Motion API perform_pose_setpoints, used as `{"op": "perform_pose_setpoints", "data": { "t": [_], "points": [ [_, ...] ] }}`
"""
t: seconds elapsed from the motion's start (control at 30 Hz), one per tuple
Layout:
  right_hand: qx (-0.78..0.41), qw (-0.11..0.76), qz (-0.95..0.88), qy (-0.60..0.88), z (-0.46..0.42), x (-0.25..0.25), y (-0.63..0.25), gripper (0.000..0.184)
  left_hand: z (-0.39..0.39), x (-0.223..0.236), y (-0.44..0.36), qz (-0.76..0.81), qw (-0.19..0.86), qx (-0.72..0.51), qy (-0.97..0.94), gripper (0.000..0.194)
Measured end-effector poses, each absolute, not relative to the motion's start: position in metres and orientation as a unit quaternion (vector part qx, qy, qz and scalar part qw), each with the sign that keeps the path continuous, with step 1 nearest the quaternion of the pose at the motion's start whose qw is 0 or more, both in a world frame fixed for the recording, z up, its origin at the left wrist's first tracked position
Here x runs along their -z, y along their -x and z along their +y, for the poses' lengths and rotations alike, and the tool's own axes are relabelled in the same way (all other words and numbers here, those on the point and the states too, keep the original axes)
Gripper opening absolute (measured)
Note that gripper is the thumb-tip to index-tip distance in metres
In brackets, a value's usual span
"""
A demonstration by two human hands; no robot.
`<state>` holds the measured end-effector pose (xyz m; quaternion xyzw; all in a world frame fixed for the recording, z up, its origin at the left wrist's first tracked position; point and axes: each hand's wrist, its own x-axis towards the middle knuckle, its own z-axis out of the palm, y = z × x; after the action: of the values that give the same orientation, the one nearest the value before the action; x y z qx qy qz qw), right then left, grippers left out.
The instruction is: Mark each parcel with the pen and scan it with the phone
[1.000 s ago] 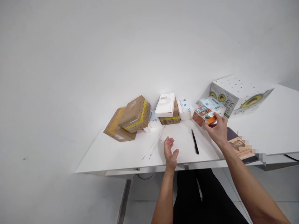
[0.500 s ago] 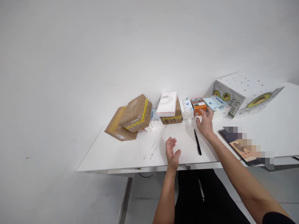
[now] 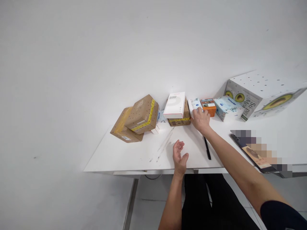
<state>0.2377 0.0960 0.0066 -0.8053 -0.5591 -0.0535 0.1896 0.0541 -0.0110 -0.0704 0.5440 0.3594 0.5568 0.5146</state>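
My right hand (image 3: 200,120) is at the front of a small white tissue pack (image 3: 194,103), its thumb at the left and its fingers over the top right, closed around it. Part of the pack is hidden behind the hand. Right beside the fingers stands an orange box (image 3: 208,107). My left hand (image 3: 179,157) hovers near the table's front edge, palm turned inward, fingers loosely bent and thumb apart, holding nothing. A black pen (image 3: 207,148) lies on the table between the hands, under the right forearm.
Left of the pack, a white power bank box (image 3: 174,104) rests on a brown carton (image 3: 178,122). Two taped cartons (image 3: 141,115) are stacked farther left. A blue tissue pack (image 3: 227,108), an avocado-printed box (image 3: 263,92) and a phone (image 3: 251,154) occupy the right of the white table (image 3: 129,156).
My right hand has moved left from in front of the orange box onto the small white tissue pack. My left hand has barely moved. The whole view has shifted slightly.
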Motion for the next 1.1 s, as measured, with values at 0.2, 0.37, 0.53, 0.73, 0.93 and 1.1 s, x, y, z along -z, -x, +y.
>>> {"op": "perform_pose_setpoints", "data": {
  "t": [0.2, 0.37, 0.53, 0.73, 0.93, 1.1],
  "points": [
    [0.029, 0.206, -0.537, 0.818, 0.106, -0.004, -0.241, 0.032, -0.01, 0.072, -0.055, 0.355, 0.516, -0.563, -0.54, 0.059],
    [0.033, 0.253, -0.544, 0.799, 0.102, 0.0, -0.246, 0.029, -0.009, 0.075, -0.056, 0.356, 0.515, -0.566, -0.537, 0.058],
    [0.033, 0.453, -0.478, 0.752, 0.056, 0.007, -0.261, 0.029, -0.007, 0.077, -0.055, 0.354, 0.519, -0.564, -0.536, 0.059],
    [-0.193, 0.649, -0.295, 0.674, -0.034, 0.028, -0.271, 0.025, -0.006, 0.076, -0.056, 0.354, 0.522, -0.578, -0.518, 0.055],
    [-0.474, 0.63, -0.289, 0.543, -0.057, 0.034, -0.238, 0.028, -0.011, 0.076, -0.059, 0.367, 0.456, -0.681, -0.441, 0.041],
    [-0.446, 0.579, -0.338, 0.593, -0.052, 0.032, -0.221, 0.052, -0.015, 0.075, -0.059, 0.427, 0.43, -0.658, -0.447, 0.044]
  ]
}}
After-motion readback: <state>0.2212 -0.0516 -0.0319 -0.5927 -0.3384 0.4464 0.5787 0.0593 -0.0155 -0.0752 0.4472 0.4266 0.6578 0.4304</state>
